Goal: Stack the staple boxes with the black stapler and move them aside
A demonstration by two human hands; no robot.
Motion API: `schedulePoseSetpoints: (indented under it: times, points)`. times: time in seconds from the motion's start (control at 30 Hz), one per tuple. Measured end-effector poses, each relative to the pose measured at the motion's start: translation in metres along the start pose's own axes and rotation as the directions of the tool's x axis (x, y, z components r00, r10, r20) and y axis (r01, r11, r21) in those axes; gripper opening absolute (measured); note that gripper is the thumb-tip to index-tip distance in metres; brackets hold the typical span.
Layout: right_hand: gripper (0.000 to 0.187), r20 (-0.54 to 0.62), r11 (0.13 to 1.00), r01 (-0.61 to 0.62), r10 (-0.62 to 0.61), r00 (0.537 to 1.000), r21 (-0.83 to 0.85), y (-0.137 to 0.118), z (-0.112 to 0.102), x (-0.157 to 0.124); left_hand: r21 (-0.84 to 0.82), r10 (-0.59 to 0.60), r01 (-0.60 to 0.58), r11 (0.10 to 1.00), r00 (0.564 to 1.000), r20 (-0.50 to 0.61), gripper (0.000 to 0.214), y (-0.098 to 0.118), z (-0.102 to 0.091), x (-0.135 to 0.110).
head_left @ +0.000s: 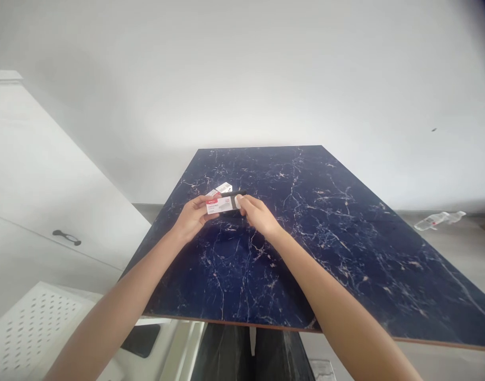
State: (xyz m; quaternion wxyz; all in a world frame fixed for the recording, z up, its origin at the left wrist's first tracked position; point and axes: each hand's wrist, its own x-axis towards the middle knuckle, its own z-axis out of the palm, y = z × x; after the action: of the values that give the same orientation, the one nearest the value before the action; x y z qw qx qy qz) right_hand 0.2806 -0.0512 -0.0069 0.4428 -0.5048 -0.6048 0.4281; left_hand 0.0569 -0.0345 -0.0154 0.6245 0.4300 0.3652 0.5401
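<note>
Above the table, my left hand is closed on the left end of a small white-and-red cardboard box with printing on its face. My right hand pinches the box's right end, where a dark strip shows behind and beside it. Whether that strip is part of the box or a separate piece is too small to tell. Just behind the box is a white printed piece, partly covered by my left fingers and the box.
The dark blue marbled table spreads beneath both hands. To the left stand a white cabinet with a dark handle and a white perforated surface. A clear plastic bottle lies beyond the table's right edge.
</note>
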Motion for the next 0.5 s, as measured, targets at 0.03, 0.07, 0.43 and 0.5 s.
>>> schedulePoseSetpoints:
  times: [0.03, 0.07, 0.43, 0.5]
  points:
    - [0.041, 0.050, 0.999, 0.025, -0.024, 0.998, -0.021, -0.002, 0.001, -0.002, 0.010, 0.002, -0.002, 1.000, 1.000, 0.005, 0.024, -0.001, 0.000, 0.000]
    - [0.040, 0.075, 0.999, 0.031, -0.029, 0.997, -0.027, -0.003, 0.002, -0.002, 0.016, 0.006, -0.006, 1.000, 1.000, 0.007, 0.024, -0.001, 0.000, 0.000]
    - [0.022, -0.139, 0.849, -0.138, 0.239, 0.961, 0.510, -0.005, -0.021, 0.005, 0.032, 0.006, -0.005, 0.999, 1.000, -0.030, 0.025, 0.000, 0.001, 0.000]
    - [0.021, -0.168, 0.890, -0.103, 0.196, 0.966, 0.444, -0.007, -0.020, 0.003, 0.032, -0.003, 0.003, 0.999, 1.000, -0.012, 0.025, 0.000, 0.005, -0.002]
